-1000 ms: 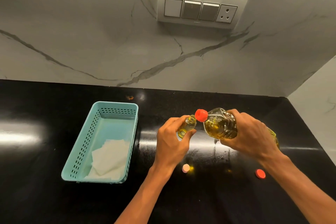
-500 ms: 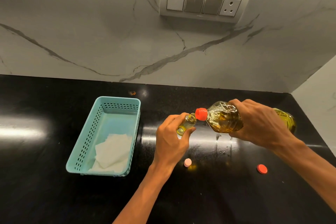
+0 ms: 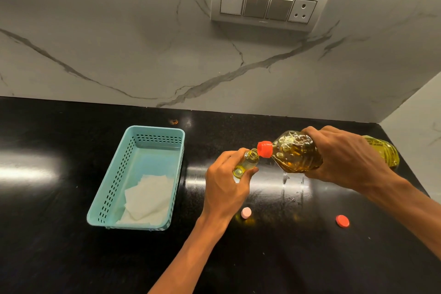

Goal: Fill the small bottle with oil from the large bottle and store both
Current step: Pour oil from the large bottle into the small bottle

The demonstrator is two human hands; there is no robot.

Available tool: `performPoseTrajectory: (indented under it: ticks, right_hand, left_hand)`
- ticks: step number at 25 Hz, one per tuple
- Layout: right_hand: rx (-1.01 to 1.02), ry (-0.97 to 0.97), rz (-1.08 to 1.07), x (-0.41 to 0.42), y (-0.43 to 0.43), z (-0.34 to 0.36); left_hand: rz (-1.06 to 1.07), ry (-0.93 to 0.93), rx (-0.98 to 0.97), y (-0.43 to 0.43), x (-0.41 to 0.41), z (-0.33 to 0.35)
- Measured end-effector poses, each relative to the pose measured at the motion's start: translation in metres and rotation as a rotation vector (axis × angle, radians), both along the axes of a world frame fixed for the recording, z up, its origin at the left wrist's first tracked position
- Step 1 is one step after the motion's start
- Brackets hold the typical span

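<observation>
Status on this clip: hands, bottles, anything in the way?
Left hand grips small glass bottle. Right hand tips large plastic oil bottle, red spout at its mouth. Both caps off; nothing obstructing.

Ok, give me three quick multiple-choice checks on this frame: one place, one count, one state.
1. Where are the white napkins?
A in the basket
B under the big bottle
C on the wall

2. How many loose caps lie on the counter?
A none
B two
C four

3. The big bottle is:
A upright
B capped
C tipped toward the small bottle

Answers: 1 A, they lie on the basket floor. 2 B, a pink cap and a red cap. 3 C, the right hand holds it sideways, spout at the small bottle held by the left hand.
</observation>
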State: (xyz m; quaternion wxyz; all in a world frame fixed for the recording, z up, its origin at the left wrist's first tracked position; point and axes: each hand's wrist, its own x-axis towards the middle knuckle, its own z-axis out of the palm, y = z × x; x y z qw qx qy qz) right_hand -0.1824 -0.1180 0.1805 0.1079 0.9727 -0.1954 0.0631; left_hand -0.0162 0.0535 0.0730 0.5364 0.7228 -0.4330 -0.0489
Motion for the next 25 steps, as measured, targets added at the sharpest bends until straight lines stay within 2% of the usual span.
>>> performPoseTrajectory:
  ticks: [25]
  right_hand:
    - [-0.028, 0.071, -0.012, -0.004, 0.002, 0.019]
  left_hand:
    - [-0.011, -0.012, -0.011, 0.0, -0.006, 0.002]
